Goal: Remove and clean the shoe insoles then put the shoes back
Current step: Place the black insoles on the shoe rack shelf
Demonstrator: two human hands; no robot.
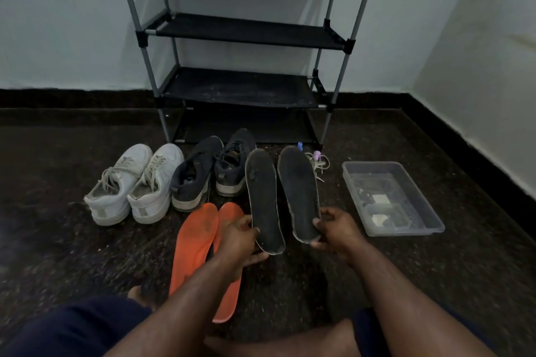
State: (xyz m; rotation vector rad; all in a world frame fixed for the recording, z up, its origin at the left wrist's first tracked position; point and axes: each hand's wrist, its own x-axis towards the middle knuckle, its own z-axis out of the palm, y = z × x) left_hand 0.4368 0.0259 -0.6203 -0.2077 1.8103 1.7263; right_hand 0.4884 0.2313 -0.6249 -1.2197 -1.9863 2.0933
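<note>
My left hand (239, 242) grips the heel end of a worn black insole (262, 197), toe pointing away from me. My right hand (333, 230) grips the heel of a second black insole (298, 188) held beside the first. Two orange insoles (194, 243) lie side by side on the dark floor under my left forearm. A pair of dark navy sneakers (211, 171) stands behind them. A pair of white sneakers (136, 182) stands to the left. Another shoe with pale laces (319, 164) is mostly hidden behind the right insole.
A clear plastic tub (391, 197) with small items inside sits on the floor at the right. A black shoe rack (240, 87) with bare shelves stands against the wall ahead. Small blue and purple bottle tops (300, 146) show near its right foot. My knees fill the bottom edge.
</note>
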